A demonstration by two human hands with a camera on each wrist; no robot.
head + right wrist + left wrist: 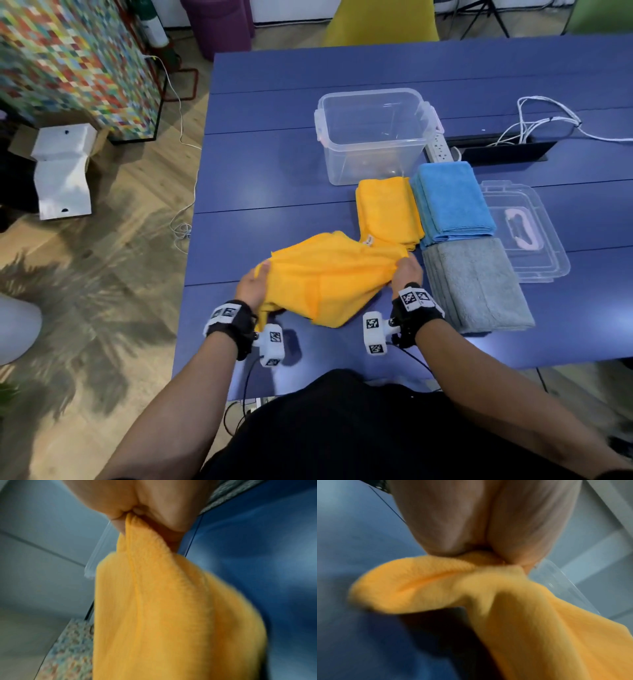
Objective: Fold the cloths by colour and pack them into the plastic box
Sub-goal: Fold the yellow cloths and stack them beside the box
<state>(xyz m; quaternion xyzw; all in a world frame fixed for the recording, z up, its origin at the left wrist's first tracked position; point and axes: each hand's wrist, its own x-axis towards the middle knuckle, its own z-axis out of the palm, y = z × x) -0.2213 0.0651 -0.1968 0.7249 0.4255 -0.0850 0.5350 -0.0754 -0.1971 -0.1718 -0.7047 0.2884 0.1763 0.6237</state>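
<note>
A loose yellow cloth [325,277] hangs between both hands over the near part of the blue table [274,171]. My left hand [253,281] pinches its left edge, and the left wrist view shows the yellow cloth [471,595] bunched in that grip. My right hand [406,270] pinches the right corner; the yellow cloth [163,608] drapes down from it. Folded piles lie beyond: yellow [387,209], blue [448,198] and grey [476,284]. The clear plastic box [373,133] stands open and empty behind them.
The box's clear lid [527,233] with a pink handle lies to the right of the piles. A white power strip [440,147], white cables [548,120] and a black cable slot [503,150] sit at the back right. The table's left edge borders wooden floor.
</note>
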